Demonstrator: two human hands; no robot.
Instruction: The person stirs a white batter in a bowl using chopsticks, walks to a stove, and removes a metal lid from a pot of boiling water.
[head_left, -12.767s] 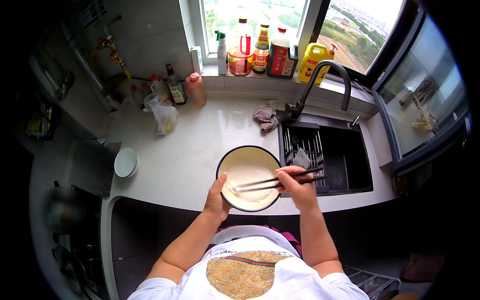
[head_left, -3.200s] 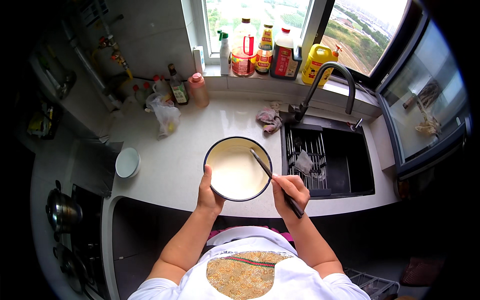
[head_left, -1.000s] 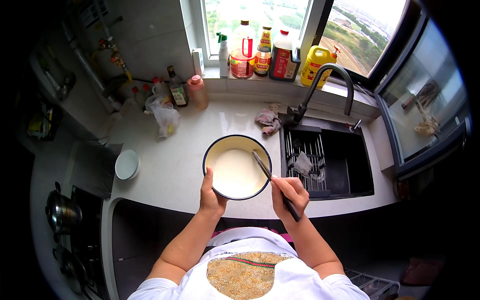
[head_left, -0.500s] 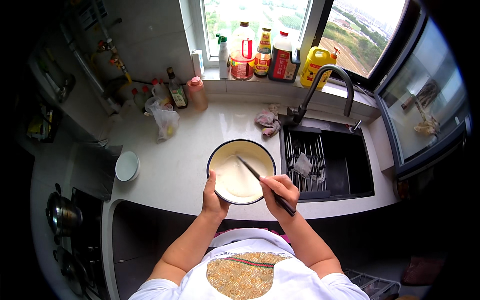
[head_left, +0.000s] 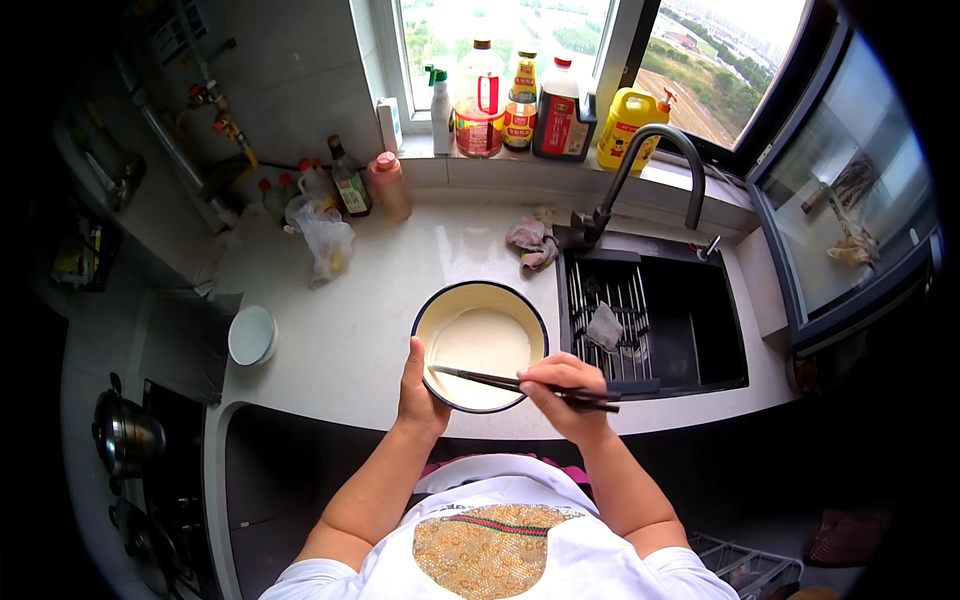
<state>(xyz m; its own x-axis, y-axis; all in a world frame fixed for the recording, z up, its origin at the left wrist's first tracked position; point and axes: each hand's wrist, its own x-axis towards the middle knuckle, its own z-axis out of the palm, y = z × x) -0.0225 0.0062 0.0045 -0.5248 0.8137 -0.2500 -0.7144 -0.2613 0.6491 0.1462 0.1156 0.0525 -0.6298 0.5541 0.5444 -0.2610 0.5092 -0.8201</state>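
- Pale counter (head_left: 400, 260) spreads ahead of both grips, below a bright window (head_left: 500, 25).
- Enamel bowl (head_left: 480, 296), dark-rimmed, sits between the two grips over the counter's front part; whether it touches the counter I cannot tell. Smooth, cream-coloured mixture (head_left: 482, 340) covers its bottom.
- Chopsticks (head_left: 480, 376) have swung since half a second ago: they slanted up toward the bowl's middle, and now lie nearly level, tips just beside the left thumb. That suggests stirring is under way, with the sweep carried to the near-left wall.
- Left grip (head_left: 422, 398) clasps the bowl's side, thumb up along the wall, other fingers mostly hidden; its forearm slants in from lower left.
- Right grip (head_left: 566, 390) pinches the chopsticks, knuckles upward, handle ends jutting past it to the right.
- White bowl (head_left: 253, 336): well left of the left grip.
- Crumpled cloth (head_left: 533, 245): beyond the right grip.
- Black sink (head_left: 715, 310): ahead and right of the right grip.
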